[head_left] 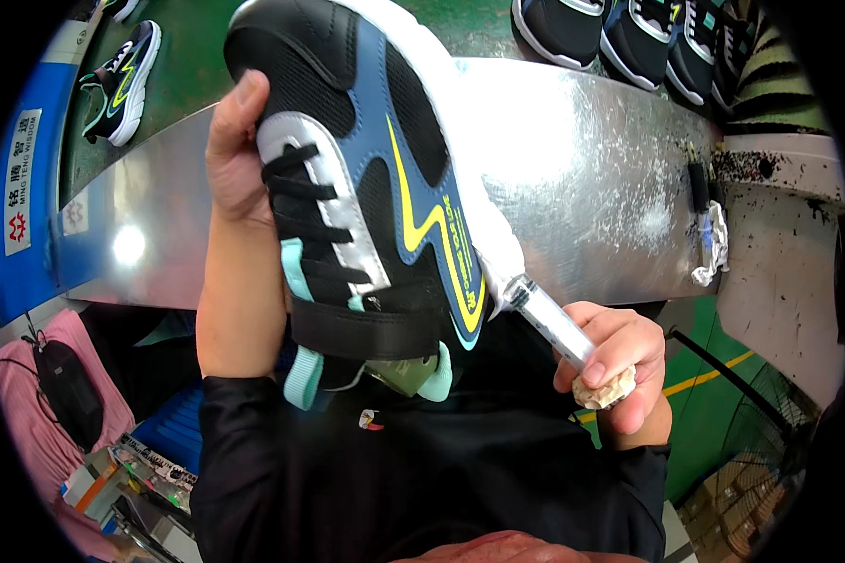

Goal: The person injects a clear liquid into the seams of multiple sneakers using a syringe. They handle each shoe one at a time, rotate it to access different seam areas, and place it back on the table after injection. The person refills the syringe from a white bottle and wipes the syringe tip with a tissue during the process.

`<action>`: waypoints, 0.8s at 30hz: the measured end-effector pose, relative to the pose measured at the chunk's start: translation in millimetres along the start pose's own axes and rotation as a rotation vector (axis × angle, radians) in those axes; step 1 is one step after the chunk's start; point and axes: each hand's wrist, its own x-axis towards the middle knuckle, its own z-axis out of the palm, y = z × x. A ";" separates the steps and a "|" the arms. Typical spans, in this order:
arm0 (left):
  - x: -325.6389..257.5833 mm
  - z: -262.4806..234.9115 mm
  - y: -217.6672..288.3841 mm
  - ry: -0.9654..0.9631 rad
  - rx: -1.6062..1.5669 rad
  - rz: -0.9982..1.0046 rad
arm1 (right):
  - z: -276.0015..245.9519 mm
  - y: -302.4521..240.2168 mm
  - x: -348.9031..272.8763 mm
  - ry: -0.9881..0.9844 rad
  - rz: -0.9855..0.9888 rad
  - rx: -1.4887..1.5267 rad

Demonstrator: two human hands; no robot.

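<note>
Currently the left hand [238,155] holds a black mesh sneaker with blue and yellow side panels, silver eyelet strip, black laces and a thick white sole [366,178] raised in front of the chest, above the edge of a curved shiny sheet-metal bench cover [591,178]. Its thumb lies along the lace side and the other fingers are hidden behind the shoe, so the grip is closed around the upper; the shoe is tilted sole-edge toward the right, which presents the sole seam to the tool. The right hand [615,361] is curled tight around a clear plastic syringe-like applicator [554,324], fingers pressed together on the barrel, with a crumpled off-white wad [604,388] tucked under them. The applicator tip touches the white sole near the heel, just beside the blue panel. Beyond the metal cover, a green belt [174,56] carries one similar black and neon-yellow sneaker [122,80] at the left and a row of dark sneakers [629,33] at the top right. A white rag [714,246] hangs at the cover's right end.
</note>
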 end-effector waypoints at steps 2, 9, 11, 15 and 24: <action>1.8 -19.7 5.2 0.041 0.085 -0.007 | -0.8 2.9 -6.9 0.000 -0.008 0.008; 15.7 -25.0 3.8 0.251 0.107 0.049 | -3.7 11.2 -26.9 0.024 -0.021 0.037; 15.5 -21.1 0.9 0.276 0.129 0.076 | -3.8 14.3 -31.7 0.042 -0.026 0.040; 14.8 -17.1 3.0 0.227 0.085 -0.024 | -4.7 21.3 -40.0 0.059 -0.048 0.045; 8.9 -9.5 2.7 0.416 0.214 0.001 | -5.1 32.8 -48.2 0.075 -0.097 0.028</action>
